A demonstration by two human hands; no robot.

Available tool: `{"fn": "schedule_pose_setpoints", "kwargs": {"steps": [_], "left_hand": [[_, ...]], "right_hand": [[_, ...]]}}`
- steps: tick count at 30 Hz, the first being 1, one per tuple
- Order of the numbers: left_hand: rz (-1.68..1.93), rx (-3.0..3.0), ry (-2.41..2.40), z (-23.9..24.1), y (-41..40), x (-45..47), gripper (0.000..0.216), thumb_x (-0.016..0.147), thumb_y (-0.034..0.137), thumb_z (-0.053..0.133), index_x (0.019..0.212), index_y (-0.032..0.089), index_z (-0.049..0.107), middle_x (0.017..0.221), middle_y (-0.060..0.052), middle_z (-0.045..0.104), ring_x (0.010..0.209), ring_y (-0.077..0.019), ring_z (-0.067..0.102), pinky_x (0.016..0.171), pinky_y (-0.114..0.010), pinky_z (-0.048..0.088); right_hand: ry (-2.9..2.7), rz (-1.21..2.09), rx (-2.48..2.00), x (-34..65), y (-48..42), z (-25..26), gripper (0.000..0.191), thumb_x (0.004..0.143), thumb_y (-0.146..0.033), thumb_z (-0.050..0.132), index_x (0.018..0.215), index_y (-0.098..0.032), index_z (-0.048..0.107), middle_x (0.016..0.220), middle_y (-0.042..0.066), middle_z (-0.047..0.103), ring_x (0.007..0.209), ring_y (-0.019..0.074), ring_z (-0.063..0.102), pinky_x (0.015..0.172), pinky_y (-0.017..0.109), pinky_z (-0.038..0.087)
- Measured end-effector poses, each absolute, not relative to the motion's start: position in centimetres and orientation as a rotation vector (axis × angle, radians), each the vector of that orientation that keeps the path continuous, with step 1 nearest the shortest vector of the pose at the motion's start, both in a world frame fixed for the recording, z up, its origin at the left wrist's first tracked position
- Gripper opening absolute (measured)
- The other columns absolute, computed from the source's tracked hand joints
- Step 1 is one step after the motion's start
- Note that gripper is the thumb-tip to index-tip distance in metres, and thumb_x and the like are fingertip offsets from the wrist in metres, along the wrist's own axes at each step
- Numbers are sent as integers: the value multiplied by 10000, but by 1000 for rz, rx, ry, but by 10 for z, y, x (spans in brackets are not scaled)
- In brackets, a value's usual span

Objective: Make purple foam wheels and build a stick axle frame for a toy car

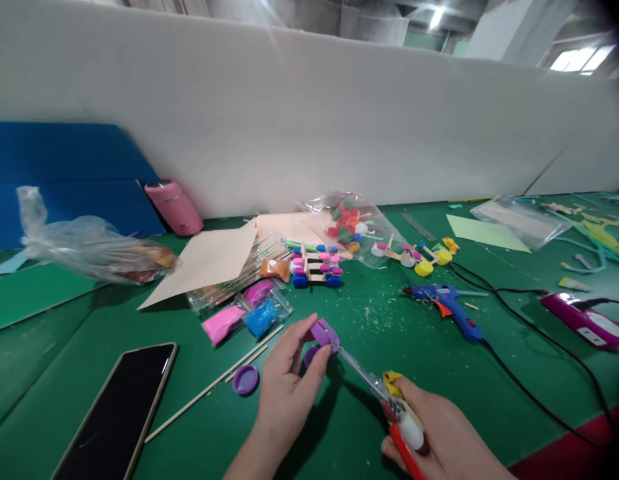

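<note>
My left hand pinches a purple bottle cap between thumb and fingers, just above the green table. My right hand grips scissors with red, yellow and white handles. Their blade tips point up-left and touch the cap. A second purple cap lies on the table left of my left hand. Another purple piece shows under my left fingers.
A black phone lies at the front left, with thin wooden sticks beside it. Clay packets, a small stick-and-cap car, a bag of caps, a blue glue gun with its black cord, and a pink bottle lie beyond.
</note>
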State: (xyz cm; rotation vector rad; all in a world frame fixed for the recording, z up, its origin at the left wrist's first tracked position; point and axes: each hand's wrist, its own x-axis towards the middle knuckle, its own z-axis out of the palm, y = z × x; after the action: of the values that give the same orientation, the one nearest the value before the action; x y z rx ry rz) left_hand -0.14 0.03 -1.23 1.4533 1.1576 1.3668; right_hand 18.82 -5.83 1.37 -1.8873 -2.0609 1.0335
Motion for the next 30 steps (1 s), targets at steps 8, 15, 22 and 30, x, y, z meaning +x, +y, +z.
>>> {"fn": "schedule_pose_setpoints", "kwargs": {"steps": [8, 15, 22, 30], "left_hand": [[1316, 1563, 1173, -13, -1, -2, 375, 752, 178, 576, 1101, 306, 531, 1045, -17, 578, 950, -160, 557, 859, -287, 435], [1344, 1639, 1181, -15, -1, -1, 393, 743, 170, 577, 1111, 300, 527, 1023, -19, 593, 935, -169, 568, 869, -319, 430], [1368, 1616, 1220, -13, -1, 0, 380, 716, 168, 595, 1086, 248, 567, 1002, -46, 609, 911, -190, 578, 852, -345, 448], [1378, 1433, 1169, -10, -1, 1, 359, 683, 169, 635, 1036, 229, 609, 982, -47, 641, 893, -184, 597, 832, -325, 470]], "right_hand": [[-2069, 1022, -1861, 187, -59, 14, 166, 661, -290, 516, 707, -227, 369, 599, -12, 558, 481, 135, 431, 452, 222, 285], [-2040, 1043, -1865, 186, -58, 12, 191, 655, -311, 537, 725, -220, 383, 598, -7, 561, 488, 142, 437, 461, 226, 289], [-2057, 1041, -1855, 186, -56, 13, 163, 660, -289, 520, 723, -215, 390, 577, -7, 557, 467, 139, 438, 446, 224, 275], [-2077, 1030, -1893, 186, -56, 13, 189, 673, -337, 535, 719, -214, 399, 585, 5, 574, 481, 156, 474, 445, 229, 287]]}}
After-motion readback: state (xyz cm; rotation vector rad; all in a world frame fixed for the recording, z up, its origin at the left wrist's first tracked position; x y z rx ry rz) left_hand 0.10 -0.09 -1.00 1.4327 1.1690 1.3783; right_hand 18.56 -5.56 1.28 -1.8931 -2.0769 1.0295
